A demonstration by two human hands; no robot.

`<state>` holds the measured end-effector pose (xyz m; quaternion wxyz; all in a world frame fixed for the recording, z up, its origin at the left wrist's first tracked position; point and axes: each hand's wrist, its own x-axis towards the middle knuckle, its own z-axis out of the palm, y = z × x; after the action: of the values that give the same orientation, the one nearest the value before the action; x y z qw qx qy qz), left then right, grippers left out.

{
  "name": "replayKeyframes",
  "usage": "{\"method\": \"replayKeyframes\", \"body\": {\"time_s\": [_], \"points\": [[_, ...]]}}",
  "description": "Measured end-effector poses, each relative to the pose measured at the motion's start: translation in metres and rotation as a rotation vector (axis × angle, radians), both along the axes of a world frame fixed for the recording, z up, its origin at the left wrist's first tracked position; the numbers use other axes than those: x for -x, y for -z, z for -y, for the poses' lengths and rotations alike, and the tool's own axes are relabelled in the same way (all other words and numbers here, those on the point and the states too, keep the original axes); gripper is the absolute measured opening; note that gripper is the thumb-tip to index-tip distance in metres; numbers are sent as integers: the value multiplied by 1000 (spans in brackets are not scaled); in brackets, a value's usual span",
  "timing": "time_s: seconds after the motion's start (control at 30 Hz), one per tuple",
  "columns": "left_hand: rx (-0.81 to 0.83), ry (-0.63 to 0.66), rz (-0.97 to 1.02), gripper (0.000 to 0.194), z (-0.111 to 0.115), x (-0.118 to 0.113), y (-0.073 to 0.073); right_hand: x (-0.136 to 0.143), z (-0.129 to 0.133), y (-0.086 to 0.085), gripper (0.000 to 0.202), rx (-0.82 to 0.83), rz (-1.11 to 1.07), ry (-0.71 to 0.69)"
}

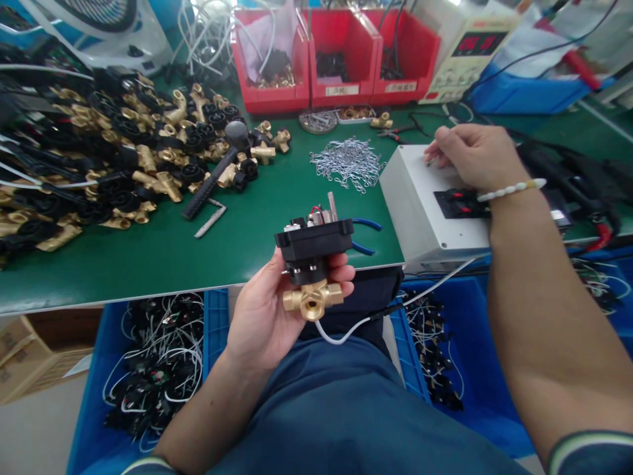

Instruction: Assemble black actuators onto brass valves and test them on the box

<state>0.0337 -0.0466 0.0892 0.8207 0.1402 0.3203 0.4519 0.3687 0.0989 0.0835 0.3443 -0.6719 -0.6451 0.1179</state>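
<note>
My left hand [270,310] holds a valve assembly, with a black housing [316,241] above a brass three-way body [312,301]. Small metal parts and a red wire show on top of the housing. A white cable [341,340] runs from beneath it toward the right. My right hand [475,155] is over a light grey box [420,191], its thumb and fingers pinched at a small toggle-like metal part on the box's top. Black terminals with red marks [462,203] lie on the box below my right wrist.
Brass and black valves [143,142] pile up at the left beside a mallet [212,181]. Metal clips [349,161] form a heap at the centre. Blue-handled pliers [366,224] lie behind the held valve. Red bins [341,59] and a power supply [465,53] stand at the back.
</note>
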Motion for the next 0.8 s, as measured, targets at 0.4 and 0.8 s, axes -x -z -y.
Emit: {"method": "replayKeyframes", "body": {"time_s": [0.4, 0.8], "points": [[-29, -36, 9, 56, 2, -1, 0, 8, 1, -4, 32, 1, -38, 16], [-16, -37, -5, 51, 2, -1, 2, 13, 3, -6, 27, 21, -40, 52]]}}
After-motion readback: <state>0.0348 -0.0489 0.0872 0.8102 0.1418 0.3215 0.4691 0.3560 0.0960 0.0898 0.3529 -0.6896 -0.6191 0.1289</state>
